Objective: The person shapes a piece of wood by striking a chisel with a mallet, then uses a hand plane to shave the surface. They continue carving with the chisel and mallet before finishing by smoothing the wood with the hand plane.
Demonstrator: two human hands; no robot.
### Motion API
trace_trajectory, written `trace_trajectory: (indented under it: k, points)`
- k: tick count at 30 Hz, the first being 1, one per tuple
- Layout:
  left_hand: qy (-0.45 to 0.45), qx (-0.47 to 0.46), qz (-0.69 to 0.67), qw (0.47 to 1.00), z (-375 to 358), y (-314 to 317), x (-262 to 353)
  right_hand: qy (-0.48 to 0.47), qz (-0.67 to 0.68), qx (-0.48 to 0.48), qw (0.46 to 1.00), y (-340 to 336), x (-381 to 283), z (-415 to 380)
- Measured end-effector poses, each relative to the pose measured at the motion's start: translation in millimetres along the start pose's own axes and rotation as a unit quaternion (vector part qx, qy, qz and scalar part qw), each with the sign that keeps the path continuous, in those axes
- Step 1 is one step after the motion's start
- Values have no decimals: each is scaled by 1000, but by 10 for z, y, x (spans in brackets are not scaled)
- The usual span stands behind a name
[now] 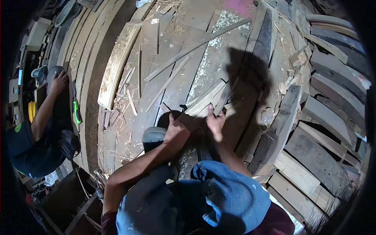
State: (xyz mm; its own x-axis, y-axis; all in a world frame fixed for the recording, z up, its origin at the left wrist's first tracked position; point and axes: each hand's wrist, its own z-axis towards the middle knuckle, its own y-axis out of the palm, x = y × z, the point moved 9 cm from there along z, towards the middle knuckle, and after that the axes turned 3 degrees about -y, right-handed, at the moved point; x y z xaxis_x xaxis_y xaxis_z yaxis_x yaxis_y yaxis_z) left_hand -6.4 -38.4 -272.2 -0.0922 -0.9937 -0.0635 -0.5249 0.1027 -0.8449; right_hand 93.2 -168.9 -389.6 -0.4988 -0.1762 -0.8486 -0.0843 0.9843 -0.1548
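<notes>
Before my knees, a short pale piece of wood (pixel 205 98) slants up and to the right over the plank floor. My left hand (pixel 177 131) closes on its near end, thumb raised. My right hand (pixel 215 122) is closed at the piece's right side, thumb against a narrow dark strip (pixel 227 93) that runs up beside it; whether this strip is wood or metal I cannot tell. The fingers under the wood are hidden. Past the hands, a long thin batten (pixel 196 47) and a shorter stick (pixel 168 84) lie diagonally on the floor.
Wood shavings and a pale curved board (pixel 117 66) lie to the left. Beyond stand long curved timbers (pixel 98 51), with a green-handled tool (pixel 77 112) and another person's hand (pixel 59 81) at the far left. Stacked curved boards (pixel 333 98) and a dark beam (pixel 278 129) flank the right.
</notes>
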Motion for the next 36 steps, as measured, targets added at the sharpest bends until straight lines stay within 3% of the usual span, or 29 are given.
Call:
trace_trajectory:
  k: [2, 3, 5, 8, 10, 14, 16, 17, 20, 21, 22, 23, 24, 25, 26, 29, 32, 33, 35, 36]
  points:
    - [-3, 54, -16, 998, 10, 65, -12, 40, 28, -2, 999, 5, -10, -35]
    - [-15, 64, -46, 997, 38, 62, -45, 15, 15, 5, 1000, 27, -105, -42]
    - [-40, 61, -89, 993, 65, 104, -110, -176, -151, 25, 972, -3, -569, -133]
    - [-83, 25, -105, 991, 64, 67, -132, -152, -341, -26, 927, -30, -719, -160]
    - [-123, 4, -77, 989, 78, 154, -119, -222, -360, -37, 905, -92, -906, -287]
    - [-93, -80, -75, 990, 190, 236, -93, -162, -329, -222, 903, -164, -793, -528]
    - [-56, -141, -16, 988, 120, -52, -172, -279, -398, -294, 823, -74, -672, -776]
    - [-80, -132, -32, 987, 133, 41, -216, -340, -421, -321, 777, -46, -608, -917]
    - [-106, 124, 123, 979, 89, -152, -192, -344, -546, -359, 674, 17, -373, -1213]
    - [-112, 89, 99, 985, 116, -151, -229, -368, -556, -350, 658, 21, -401, -1257]
    - [-84, -96, 22, 992, 170, 140, -225, -393, -566, -340, 640, 22, -425, -1299]
    - [-85, -111, -15, 990, 191, 133, -269, -418, -564, -326, 633, -23, -467, -1280]
    - [-88, -127, -52, 987, 188, 173, -324, -394, -564, -319, 651, -72, -486, -1159]
    - [-109, -18, -32, 993, 173, 123, -369, -370, -565, -312, 668, -113, -535, -1045]
    - [-103, -35, -56, 992, 144, 310, -383, -293, -565, -312, 706, -194, -525, -817]
    - [-112, -68, -92, 987, 106, 297, -586, -185, -550, -293, 760, -277, -307, -741]
    - [-170, -85, -68, 980, 67, 378, -789, -276, -602, -380, 646, -19, -409, -1158]
    - [-154, 11, -50, 987, 88, 306, -791, -342, -565, -363, 658, -48, -488, -1122]
    - [-127, 191, -17, 973, -44, 361, -729, -387, -520, -245, 721, -222, -422, -810]
    - [-122, 198, -16, 972, -66, 428, -734, -359, -511, -140, 769, -382, -196, -498]
